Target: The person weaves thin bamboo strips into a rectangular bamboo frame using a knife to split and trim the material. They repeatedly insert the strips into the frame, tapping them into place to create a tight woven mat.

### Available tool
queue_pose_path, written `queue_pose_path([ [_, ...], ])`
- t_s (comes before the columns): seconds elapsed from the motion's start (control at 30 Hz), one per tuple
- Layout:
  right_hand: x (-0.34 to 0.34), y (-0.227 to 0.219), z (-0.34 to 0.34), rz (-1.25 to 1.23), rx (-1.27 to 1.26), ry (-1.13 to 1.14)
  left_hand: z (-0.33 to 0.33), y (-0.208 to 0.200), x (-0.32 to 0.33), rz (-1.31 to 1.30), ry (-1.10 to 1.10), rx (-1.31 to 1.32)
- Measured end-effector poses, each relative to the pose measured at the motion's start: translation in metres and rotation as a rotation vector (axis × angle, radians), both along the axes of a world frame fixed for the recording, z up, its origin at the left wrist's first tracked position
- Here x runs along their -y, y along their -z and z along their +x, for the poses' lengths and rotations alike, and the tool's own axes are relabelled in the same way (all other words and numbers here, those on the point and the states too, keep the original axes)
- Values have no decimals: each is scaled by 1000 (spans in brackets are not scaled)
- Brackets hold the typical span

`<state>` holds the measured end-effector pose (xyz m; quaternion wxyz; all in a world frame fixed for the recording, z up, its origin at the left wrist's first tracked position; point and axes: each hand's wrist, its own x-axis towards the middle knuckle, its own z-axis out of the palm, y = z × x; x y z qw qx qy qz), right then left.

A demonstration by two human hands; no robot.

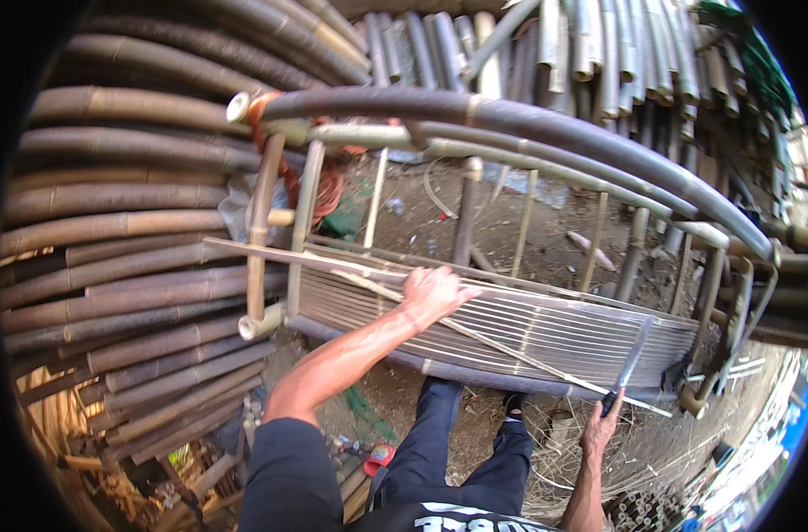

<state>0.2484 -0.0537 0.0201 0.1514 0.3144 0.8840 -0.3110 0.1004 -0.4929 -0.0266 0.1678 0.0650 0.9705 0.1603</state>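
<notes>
dark short-sleeved shirt [296, 479], white lettering [448, 523], navy trousers [427, 445].

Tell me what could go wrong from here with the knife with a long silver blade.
The knife with a long silver blade and black handle, in the right hand, extends over the slatted brown bamboo seat; a slip might nick a slat. The bare left hand lies over a long, thin, pale bamboo strip, whose edge could cut skin. Tangled pale shavings near the dark shoe might trip the wearer.
</notes>
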Motion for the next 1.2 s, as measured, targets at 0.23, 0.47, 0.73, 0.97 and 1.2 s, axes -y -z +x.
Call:
queue_pose_path([
  [0.23, -41, -48, 81, 65, -124, 131, 83, -93, 131, -223, -30, -78],
  [0.47, -122, -66, 185, 73, -78, 426, 162, -260, 147, -451, 13, 12],
  [0.73, -120, -105, 288, -420, -19, 1204, 139, -334, 56, -197, 182, 235],
  [0.97, -52, -143, 315, -751, -267, 1491, 102, -231, -128, 712, 269, 127],
  [1.2, -38, -194, 333, -905, -750, 1469, 123, -282, -388, 1316, 141, 693],
])
